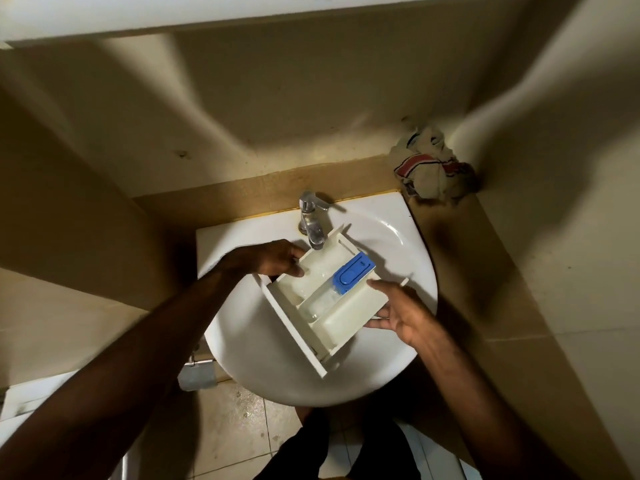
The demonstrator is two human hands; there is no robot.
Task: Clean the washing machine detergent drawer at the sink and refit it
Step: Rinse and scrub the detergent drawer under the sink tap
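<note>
The white detergent drawer [341, 315] with a blue siphon cap [353, 273] is held tilted over the white sink [263, 362], its far end under the chrome tap [311, 220]. Water pools in its left compartment. My left hand [273, 259] grips the drawer's far left edge, thumb over the rim. My right hand [403, 311] holds the drawer's right side, fingers spread along and under it.
A crumpled rag with red stripes [433, 168] lies on the beige counter [460, 258] at the back right corner. Walls close in behind and on both sides. A metal fitting [197, 374] hangs below the sink's left. Tiled floor lies beneath.
</note>
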